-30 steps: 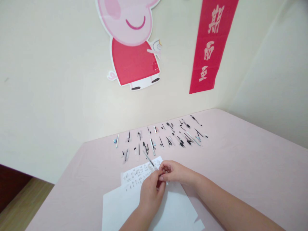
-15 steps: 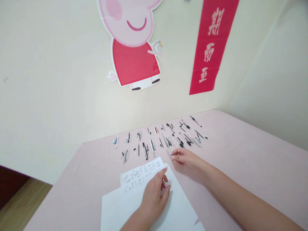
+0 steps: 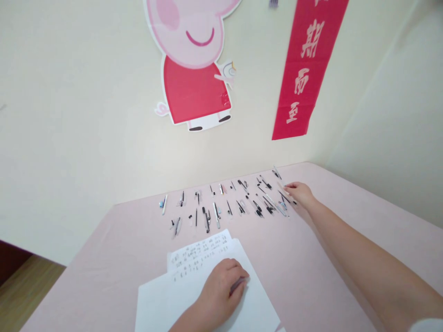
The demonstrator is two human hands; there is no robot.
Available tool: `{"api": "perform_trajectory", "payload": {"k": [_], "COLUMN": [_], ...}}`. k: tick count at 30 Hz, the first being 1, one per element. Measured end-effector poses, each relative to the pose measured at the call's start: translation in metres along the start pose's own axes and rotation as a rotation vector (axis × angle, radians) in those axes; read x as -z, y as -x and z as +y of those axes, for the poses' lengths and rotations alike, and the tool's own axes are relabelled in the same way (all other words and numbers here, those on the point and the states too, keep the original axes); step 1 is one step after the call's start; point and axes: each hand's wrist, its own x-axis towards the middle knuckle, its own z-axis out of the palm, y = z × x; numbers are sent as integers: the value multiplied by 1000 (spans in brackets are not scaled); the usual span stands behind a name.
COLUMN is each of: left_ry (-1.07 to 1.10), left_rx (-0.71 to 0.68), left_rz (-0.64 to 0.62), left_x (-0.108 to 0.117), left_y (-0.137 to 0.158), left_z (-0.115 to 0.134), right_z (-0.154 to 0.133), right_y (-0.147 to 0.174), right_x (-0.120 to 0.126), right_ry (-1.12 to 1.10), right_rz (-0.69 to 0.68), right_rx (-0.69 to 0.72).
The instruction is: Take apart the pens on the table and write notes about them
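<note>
My right hand (image 3: 300, 193) reaches over the far right of the table with its fingers pinched together. A thin, pale pen part (image 3: 281, 187), blurred, shows at its fingertips. Close by lie a dark pen and black pen pieces (image 3: 284, 197). My left hand (image 3: 223, 288) rests curled on a blank white sheet (image 3: 159, 299), with a greyish sliver between thumb and fingers that I cannot make out. Under the top of that sheet lies another paper with handwriting (image 3: 200, 249).
Pens taken apart, with caps, refills and barrels (image 3: 206, 219), lie in two rough rows across the pink-covered table (image 3: 104, 258). The wall behind carries a cartoon pig cutout (image 3: 197, 92) and a red banner with white characters (image 3: 304, 74).
My right hand has moved right and away, from beside the papers to the far right pens. A pale barrel has gone from the middle row. My left hand's fingers have curled in.
</note>
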Motion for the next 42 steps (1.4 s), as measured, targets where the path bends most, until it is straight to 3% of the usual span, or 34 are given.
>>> {"api": "perform_trajectory", "payload": {"k": [7,15,32,42], "left_ry": [8,36,60,58], "left_rx": [23,37,69,76], "left_rz": [-31,-32,-51,-68], "left_x": [4,3,4,6], "left_y": [-2,-2,-5,-5], "left_z": [2,-1,-2,-1], "right_z": [3,1,1,2], "right_y": [-38,-55,-76,-72], "right_x": [-4,-26,-39,-39], "right_ry": [311,465,480,414], "right_rz": [-8,-3,8,39], "right_rx": [-47,-32,-31,-7]}}
